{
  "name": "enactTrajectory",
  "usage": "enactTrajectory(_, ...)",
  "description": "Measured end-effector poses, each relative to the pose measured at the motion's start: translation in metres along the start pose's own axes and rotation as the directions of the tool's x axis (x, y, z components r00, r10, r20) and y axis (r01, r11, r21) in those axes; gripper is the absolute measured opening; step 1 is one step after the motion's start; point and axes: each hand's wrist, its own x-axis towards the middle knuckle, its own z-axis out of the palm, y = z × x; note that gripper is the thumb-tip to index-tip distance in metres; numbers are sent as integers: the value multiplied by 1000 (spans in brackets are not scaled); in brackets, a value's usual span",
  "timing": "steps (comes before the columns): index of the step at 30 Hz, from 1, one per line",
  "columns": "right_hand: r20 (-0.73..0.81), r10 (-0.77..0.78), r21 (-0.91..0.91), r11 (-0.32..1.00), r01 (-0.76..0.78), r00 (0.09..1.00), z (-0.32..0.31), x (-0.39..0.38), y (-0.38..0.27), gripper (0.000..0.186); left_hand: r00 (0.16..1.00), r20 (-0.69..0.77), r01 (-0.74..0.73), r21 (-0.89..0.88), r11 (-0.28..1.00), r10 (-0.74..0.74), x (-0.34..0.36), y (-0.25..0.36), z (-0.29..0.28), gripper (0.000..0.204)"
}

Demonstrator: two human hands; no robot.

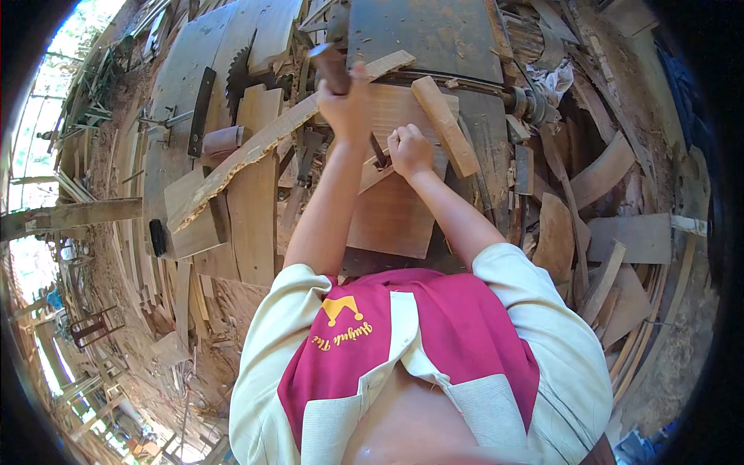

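A red and cream shirt (418,325) lay nearest, and beyond it spread a worktable (422,35). A long rough-edged plank (260,151) slanted across its left side. A reddish-brown board (391,221) lay in front of the person, with a wooden bar (446,128) beyond the right hand (411,151). The left hand (345,108) grasped a brown mallet-like tool (332,70), raised; the right was clenched beside a small dark piece (380,152), though whether it gripped that could not be told.
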Motion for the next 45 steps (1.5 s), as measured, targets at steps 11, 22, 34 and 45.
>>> enactTrajectory(11,-30,-30,55,998,32,999,-6,-3,0,18,953,232,262,-303,916,-196,-3,13,-19,19)
enactTrajectory(22,41,65,111,991,-69,997,-4,0,3,28,906,422,251,-579,776,22,-6,18,-52,16)
enactTrajectory(34,143,122,159,977,-144,982,-3,7,10,32,884,465,219,-510,832,52,-24,18,-45,16)
enactTrajectory(45,171,163,112,977,-183,972,-4,7,7,33,912,392,33,-360,932,119,-50,14,-37,16)
